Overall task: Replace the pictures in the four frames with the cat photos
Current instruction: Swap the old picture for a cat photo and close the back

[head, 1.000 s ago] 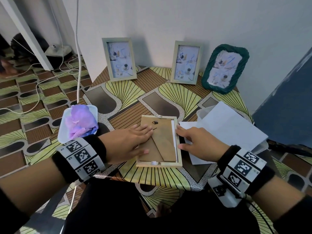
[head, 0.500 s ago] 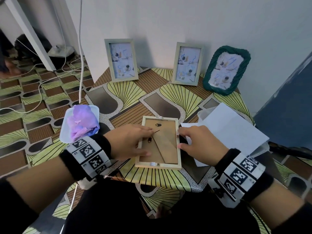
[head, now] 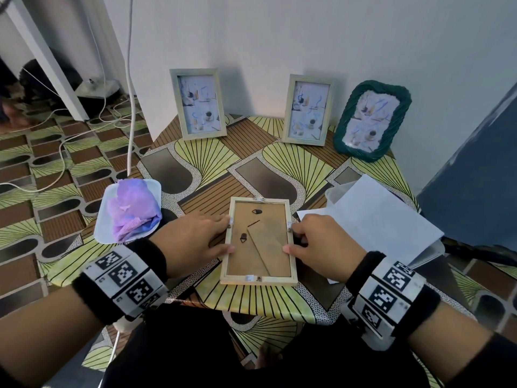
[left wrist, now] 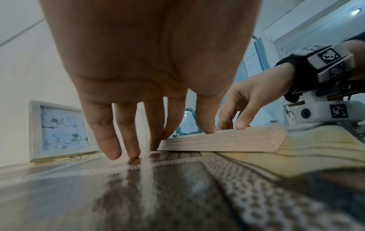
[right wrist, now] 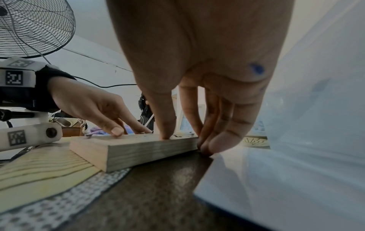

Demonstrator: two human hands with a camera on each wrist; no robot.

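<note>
- Since the earlier frames, the left hand (head: pixel 193 242) has slid off the brown backing board to the left rail of the face-down wooden frame (head: pixel 258 280); the right hand (head: pixel 321 245) stays at the right rail.
- Left fingers (left wrist: pixel 154 125) are nearly straight and slightly spread: thumb and forefinger tips touch the frame's rail, the other tips rest on the patterned tablecloth (head: pixel 279 301) just beside it.
- Right fingers (right wrist: pixel 221 136) are curled against the frame's outer right edge, the thumb tip pressing on top of the rail, so the rail is pinched.
- Frame lies flat between the two sets of fingertips, stand leg folded against the backing.
- White paper sheets (head: pixel 383 219) lie just beyond the right knuckles, touching the little-finger side.
- White tray with purple cloth (head: pixel 131 214) sits beyond the left wrist.
- Two pale upright frames (head: pixel 198 103) (head: pixel 307 109) and a green frame (head: pixel 373 119) stand well ahead of the fingertips, by the wall.
</note>
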